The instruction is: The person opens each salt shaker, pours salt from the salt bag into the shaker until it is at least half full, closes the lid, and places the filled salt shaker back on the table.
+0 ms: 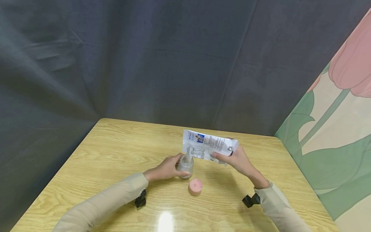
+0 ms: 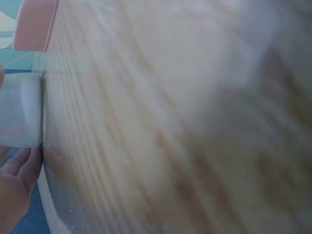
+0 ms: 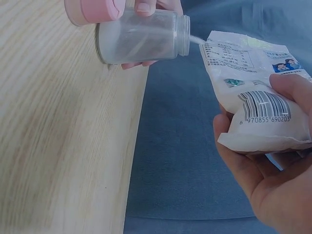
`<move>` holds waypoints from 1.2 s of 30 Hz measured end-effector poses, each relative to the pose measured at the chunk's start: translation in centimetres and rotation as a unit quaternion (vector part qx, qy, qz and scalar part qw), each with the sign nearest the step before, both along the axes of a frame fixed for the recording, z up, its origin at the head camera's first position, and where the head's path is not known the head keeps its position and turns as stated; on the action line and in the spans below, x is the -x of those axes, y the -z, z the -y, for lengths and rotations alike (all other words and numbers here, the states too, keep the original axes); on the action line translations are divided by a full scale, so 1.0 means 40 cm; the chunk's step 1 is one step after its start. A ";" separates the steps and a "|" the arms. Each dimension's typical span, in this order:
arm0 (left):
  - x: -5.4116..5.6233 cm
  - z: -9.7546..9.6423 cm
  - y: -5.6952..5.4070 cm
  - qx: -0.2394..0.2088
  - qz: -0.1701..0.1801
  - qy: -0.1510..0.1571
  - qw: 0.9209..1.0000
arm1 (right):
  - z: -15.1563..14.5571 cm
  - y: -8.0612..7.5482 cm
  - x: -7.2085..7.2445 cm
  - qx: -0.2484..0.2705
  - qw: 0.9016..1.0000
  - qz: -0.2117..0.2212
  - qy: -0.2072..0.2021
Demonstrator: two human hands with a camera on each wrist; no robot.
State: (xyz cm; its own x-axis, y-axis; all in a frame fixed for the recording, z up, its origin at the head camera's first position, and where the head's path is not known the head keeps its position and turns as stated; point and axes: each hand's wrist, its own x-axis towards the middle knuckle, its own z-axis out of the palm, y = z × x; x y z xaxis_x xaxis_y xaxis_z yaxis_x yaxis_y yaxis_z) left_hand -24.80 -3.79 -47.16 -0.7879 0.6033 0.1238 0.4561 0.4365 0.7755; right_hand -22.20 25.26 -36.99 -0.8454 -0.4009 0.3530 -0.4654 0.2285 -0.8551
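Note:
A clear glass jar (image 1: pixel 185 167) stands upright on the table with its mouth uncovered. My left hand (image 1: pixel 164 168) grips it round the side, thumb and fingers on opposite sides. Above and to the right, my right hand (image 1: pixel 240 161) holds a white printed bag (image 1: pixel 207 145) by its bottom end, tilted so the far corner points at the jar. A thin stream of white grains (image 3: pixel 197 40) runs from that corner into the jar mouth, and whitish contents show through the glass. The pink lid (image 1: pixel 195 187) lies on the table just in front of the jar.
The wooden table (image 1: pixel 121 141) has its back edge against a dark curtain (image 1: pixel 174 64). A wall with painted flowers (image 1: pixel 333 145) rises along the right side. Each wrist carries a small black device. Light glares off the table's front.

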 end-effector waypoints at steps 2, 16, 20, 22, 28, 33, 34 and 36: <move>0.001 -0.001 -0.001 0.001 0.000 -0.002 1.000 | 0.005 -0.014 -0.009 -0.003 1.000 0.003 0.002; 0.006 -0.003 0.001 0.006 -0.007 0.002 1.000 | 0.020 -0.037 -0.025 -0.003 1.000 0.016 0.008; 0.006 -0.002 0.001 0.004 -0.005 0.002 1.000 | 0.021 -0.037 -0.024 -0.004 1.000 0.018 0.008; 0.005 -0.002 0.001 0.003 -0.003 0.002 1.000 | 0.021 -0.038 -0.024 -0.004 1.000 0.017 0.008; 0.003 -0.001 -0.002 -0.001 0.000 0.002 1.000 | 0.021 -0.038 -0.025 -0.004 1.000 0.010 0.009; 0.002 0.000 -0.005 0.000 0.002 0.002 1.000 | 0.014 -0.019 -0.014 -0.001 1.000 0.011 0.013; 0.002 0.000 -0.005 0.000 0.002 0.003 1.000 | 0.011 -0.012 -0.009 0.000 1.000 0.011 0.014; 0.003 0.000 -0.005 0.000 0.002 0.003 1.000 | 0.004 0.003 0.000 0.001 1.000 0.008 0.014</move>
State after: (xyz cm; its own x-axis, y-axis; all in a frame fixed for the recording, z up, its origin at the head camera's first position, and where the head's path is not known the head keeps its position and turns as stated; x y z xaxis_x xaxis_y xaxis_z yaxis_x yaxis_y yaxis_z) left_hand -24.93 -3.80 -46.95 -0.7843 0.6085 0.1211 0.4558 0.4327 0.7778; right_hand -22.22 25.09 -37.12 -0.8611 -0.3768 0.3413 -0.4462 0.2383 -0.8626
